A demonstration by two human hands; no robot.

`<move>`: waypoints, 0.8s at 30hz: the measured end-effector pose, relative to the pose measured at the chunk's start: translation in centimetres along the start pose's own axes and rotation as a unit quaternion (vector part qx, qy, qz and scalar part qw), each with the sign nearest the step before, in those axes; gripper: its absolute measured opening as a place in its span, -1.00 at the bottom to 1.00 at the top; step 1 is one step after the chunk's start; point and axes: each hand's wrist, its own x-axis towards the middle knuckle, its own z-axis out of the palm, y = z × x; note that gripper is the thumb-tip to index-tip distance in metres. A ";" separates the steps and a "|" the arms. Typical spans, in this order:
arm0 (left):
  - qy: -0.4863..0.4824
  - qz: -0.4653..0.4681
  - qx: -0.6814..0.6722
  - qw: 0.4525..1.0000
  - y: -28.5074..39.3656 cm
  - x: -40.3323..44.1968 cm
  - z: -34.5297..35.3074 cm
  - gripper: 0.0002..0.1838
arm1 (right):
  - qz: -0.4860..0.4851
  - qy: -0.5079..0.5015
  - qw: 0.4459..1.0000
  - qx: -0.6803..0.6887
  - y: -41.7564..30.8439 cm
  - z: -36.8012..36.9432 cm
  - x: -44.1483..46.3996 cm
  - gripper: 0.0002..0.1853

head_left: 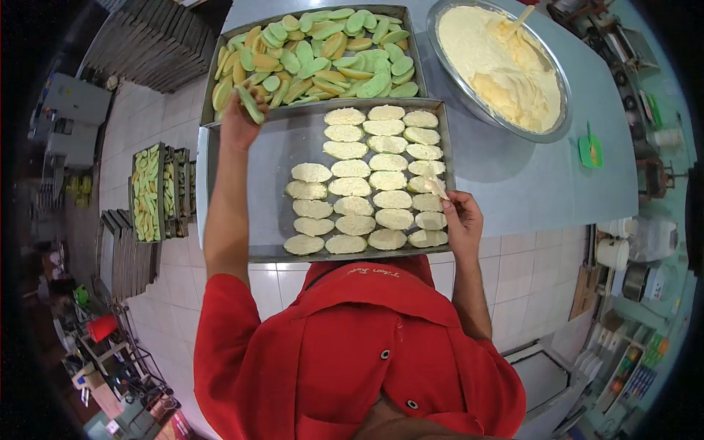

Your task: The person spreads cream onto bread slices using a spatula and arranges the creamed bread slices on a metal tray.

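Observation:
My left hand (240, 123) is closed on a green oval cake piece (251, 107) at the near left corner of the back tray (315, 107). That tray is heaped with loose oval cakes (315, 59), green on some faces and golden on others. My right hand (465, 216) grips a small spreader (438, 188) with pale cream on its blade, over the right side of the front tray (253, 258). Rows of cream-topped ovals (354, 205) lie flat in that tray. Its left part shows bare metal.
A large metal bowl (469, 110) of pale yellow cream stands at the back right of the table (513, 198). Further right lies a small green container (590, 152). Trays of green cakes (149, 192) stand at left, below stacked trays (150, 44).

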 end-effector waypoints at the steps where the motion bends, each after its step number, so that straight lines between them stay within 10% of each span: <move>1: -0.085 -0.035 -0.052 0.994 -1.1 -1.7 0.2 -0.63 | 0.007 -0.016 1.000 -0.007 0.0 0.2 0.2 -0.82; 15: 0.034 -0.129 0.011 0.991 -14.0 -20.2 11.5 -0.46 | -0.001 -0.248 0.968 0.028 -1.0 8.9 0.7 -0.85; 24: 0.045 -0.084 -0.056 0.994 -13.3 -21.8 10.7 -0.47 | -0.275 -0.231 0.921 -0.147 -3.5 10.2 0.4 -0.76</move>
